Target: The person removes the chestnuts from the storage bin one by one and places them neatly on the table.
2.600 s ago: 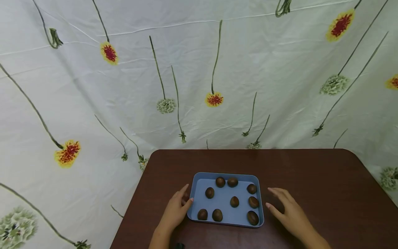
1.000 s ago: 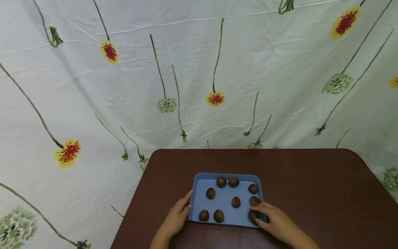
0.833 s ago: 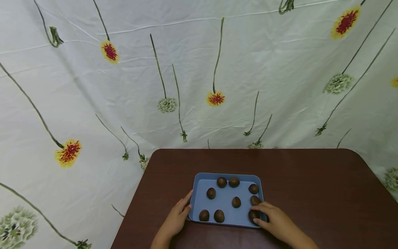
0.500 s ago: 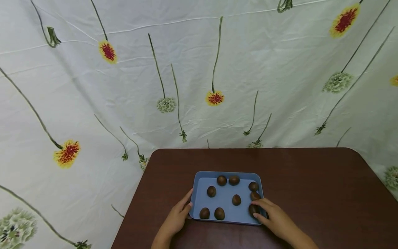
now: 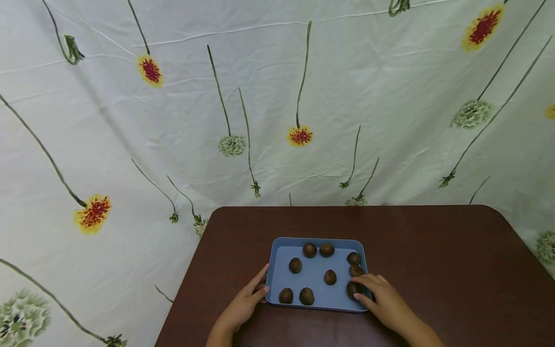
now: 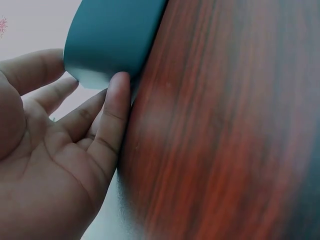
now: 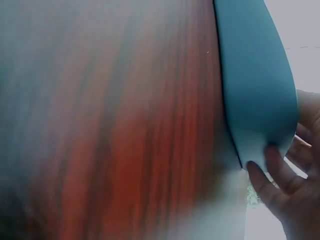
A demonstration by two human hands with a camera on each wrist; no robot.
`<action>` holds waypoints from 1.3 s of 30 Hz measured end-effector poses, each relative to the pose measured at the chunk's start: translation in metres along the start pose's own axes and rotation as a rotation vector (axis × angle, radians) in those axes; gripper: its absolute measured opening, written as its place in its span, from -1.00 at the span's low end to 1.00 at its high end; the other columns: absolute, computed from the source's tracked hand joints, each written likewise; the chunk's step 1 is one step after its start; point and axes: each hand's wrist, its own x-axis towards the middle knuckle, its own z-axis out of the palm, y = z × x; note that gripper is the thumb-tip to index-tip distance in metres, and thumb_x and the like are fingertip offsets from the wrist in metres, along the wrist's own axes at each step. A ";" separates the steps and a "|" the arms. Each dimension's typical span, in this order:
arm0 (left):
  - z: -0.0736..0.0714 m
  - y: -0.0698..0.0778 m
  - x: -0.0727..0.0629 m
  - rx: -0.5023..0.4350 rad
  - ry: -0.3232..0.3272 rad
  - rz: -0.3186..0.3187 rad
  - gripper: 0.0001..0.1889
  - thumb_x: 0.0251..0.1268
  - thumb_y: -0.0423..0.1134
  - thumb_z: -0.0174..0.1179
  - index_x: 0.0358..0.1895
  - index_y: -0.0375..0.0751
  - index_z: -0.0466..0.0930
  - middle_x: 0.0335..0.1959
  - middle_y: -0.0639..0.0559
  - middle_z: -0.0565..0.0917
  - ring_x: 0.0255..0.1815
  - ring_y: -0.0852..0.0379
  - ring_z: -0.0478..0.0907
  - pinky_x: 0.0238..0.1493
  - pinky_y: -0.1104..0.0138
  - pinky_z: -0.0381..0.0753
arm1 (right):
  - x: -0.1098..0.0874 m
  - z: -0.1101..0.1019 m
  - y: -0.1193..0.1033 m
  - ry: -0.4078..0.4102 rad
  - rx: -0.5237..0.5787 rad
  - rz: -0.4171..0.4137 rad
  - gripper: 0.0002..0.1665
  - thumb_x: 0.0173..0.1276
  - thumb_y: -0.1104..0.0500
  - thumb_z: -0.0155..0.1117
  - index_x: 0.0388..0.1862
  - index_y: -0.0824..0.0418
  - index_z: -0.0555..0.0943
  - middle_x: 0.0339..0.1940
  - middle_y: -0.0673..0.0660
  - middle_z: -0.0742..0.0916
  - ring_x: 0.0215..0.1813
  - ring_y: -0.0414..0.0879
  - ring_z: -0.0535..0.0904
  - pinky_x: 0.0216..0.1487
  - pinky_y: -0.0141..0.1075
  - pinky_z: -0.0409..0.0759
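A blue rectangular tray (image 5: 318,306) with several brown egg-shaped things in it sits on the dark table. My left hand (image 5: 243,306) holds its left side, thumb at the rim and the other fingers along the outer wall. In the left wrist view those fingers (image 6: 117,95) reach round the tray's end (image 6: 110,45), low by the wood. On the opposite side my right hand (image 5: 388,301) grips the right rim, thumb and forefinger over it, overlapping a brown egg-shaped thing (image 5: 352,289) in the corner. The right wrist view has two fingertips (image 7: 272,152) against the tray's outer wall (image 7: 257,75).
The reddish-brown table (image 5: 433,260) extends behind the tray and far to the right, with rounded back corners. A white cloth (image 5: 182,106) printed with flowers hangs behind it.
Both hands have come in from beside the tray to its two sides. Since then the tray has shifted slightly away from me, and the right-hand brown things sit closer together in view.
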 end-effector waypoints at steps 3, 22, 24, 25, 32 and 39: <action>0.000 0.000 0.000 -0.010 -0.008 0.000 -0.34 0.65 -0.11 -0.05 0.66 0.20 -0.08 0.60 -0.26 0.18 0.36 -0.07 0.39 0.10 0.26 0.52 | 0.000 -0.001 0.001 0.042 -0.005 -0.026 -0.65 0.26 0.15 0.49 0.04 -0.04 0.74 -0.06 -0.21 0.75 -0.08 -0.31 0.50 -0.06 -0.30 0.59; 0.001 0.002 -0.003 -0.027 -0.029 -0.001 -0.32 0.65 -0.17 -0.05 0.67 0.22 -0.13 0.62 -0.23 0.13 0.48 -0.18 0.28 0.25 0.16 0.47 | 0.005 0.003 -0.002 0.146 -0.079 -0.052 -0.53 0.08 0.22 0.63 0.02 0.08 0.73 -0.03 -0.10 0.66 0.02 -0.10 0.60 -0.07 -0.20 0.62; 0.002 0.002 -0.003 -0.025 -0.035 -0.009 -0.30 0.63 -0.16 -0.03 0.67 0.23 -0.15 0.61 -0.24 0.16 0.50 -0.20 0.27 0.30 0.12 0.43 | 0.006 0.003 -0.002 0.154 -0.090 -0.054 -0.51 0.06 0.21 0.64 0.02 0.08 0.74 -0.03 -0.09 0.66 -0.01 -0.14 0.58 -0.09 -0.22 0.59; 0.002 0.002 -0.003 -0.021 -0.036 -0.013 -0.28 0.62 -0.16 -0.01 0.67 0.24 -0.15 0.60 -0.25 0.17 0.51 -0.21 0.26 0.32 0.09 0.41 | 0.008 0.004 -0.003 0.157 -0.100 -0.056 -0.52 0.06 0.20 0.65 0.01 0.07 0.74 -0.03 -0.09 0.67 -0.03 -0.16 0.56 -0.08 -0.22 0.58; 0.002 0.003 -0.003 -0.016 -0.038 -0.040 -0.15 0.50 -0.14 0.17 0.67 0.26 -0.18 0.58 -0.24 0.19 0.45 -0.19 0.29 0.24 0.17 0.42 | 0.015 0.008 -0.011 0.157 -0.134 -0.105 -0.57 0.07 0.11 0.65 -0.05 0.02 0.75 -0.04 -0.13 0.71 0.03 -0.15 0.55 0.14 -0.03 0.52; 0.002 0.000 -0.003 -0.090 -0.074 -0.048 -0.05 0.42 -0.18 0.27 0.66 0.30 -0.19 0.56 -0.30 0.14 0.20 -0.03 0.56 0.11 0.28 0.55 | 0.021 0.015 -0.022 0.072 -0.098 -0.106 -0.59 0.13 0.11 0.61 -0.01 0.01 0.72 -0.02 -0.14 0.67 0.08 -0.13 0.58 0.09 -0.07 0.60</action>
